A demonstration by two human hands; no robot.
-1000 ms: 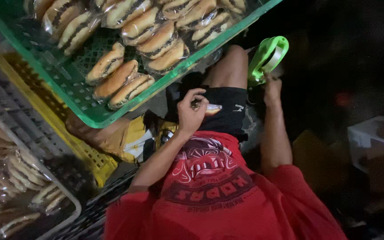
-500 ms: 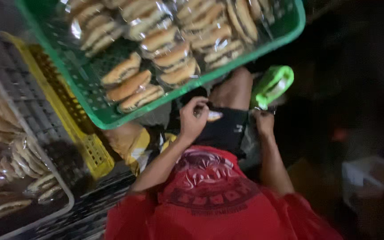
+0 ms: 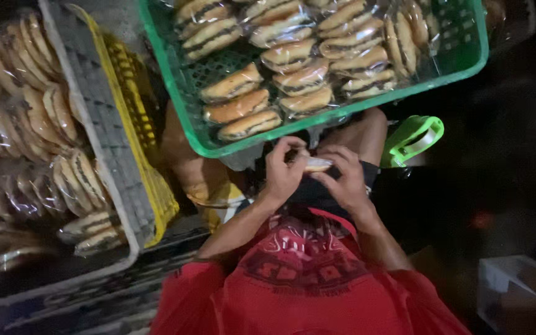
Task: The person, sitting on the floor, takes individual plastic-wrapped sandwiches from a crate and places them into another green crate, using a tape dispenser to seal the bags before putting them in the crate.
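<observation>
Grey crate [image 3: 103, 133]: far left of the view, packed with clear-wrapped filled buns [image 3: 44, 118] standing on edge in rows.
Yellow crate [image 3: 138, 124]: just beside the grey crate on its right, tilted, its mesh wall showing.
Green crate [image 3: 184, 105]: top centre, resting above the person's lap, with wrapped sandwich buns [image 3: 280, 56] in close rows; its near rim runs just above both hands.
Left hand [image 3: 283, 170]: below the green crate's rim, fingers curled narrow, thumb and fingertips pinched on the left end of a small wrapped bun [image 3: 316, 164].
Small wrapped bun: lies level between the two hands, over the dark shorts [image 3: 317, 192], its pale wrapper showing in the gap between the fingers of both hands.
Right hand [image 3: 345, 177]: touching the bun's right end, fingers bent over it from above and thumb beneath, closed on it; the two hands almost meet around it.
Red shirt [image 3: 305, 279]: fills the lower centre, forearms reaching up from it to the bun.
Green tape dispenser [image 3: 414, 139]: right of the right hand, near the bare knee, apart from both hands.
White box [image 3: 510, 285]: lower right corner in the dark, well apart from the hands.
</observation>
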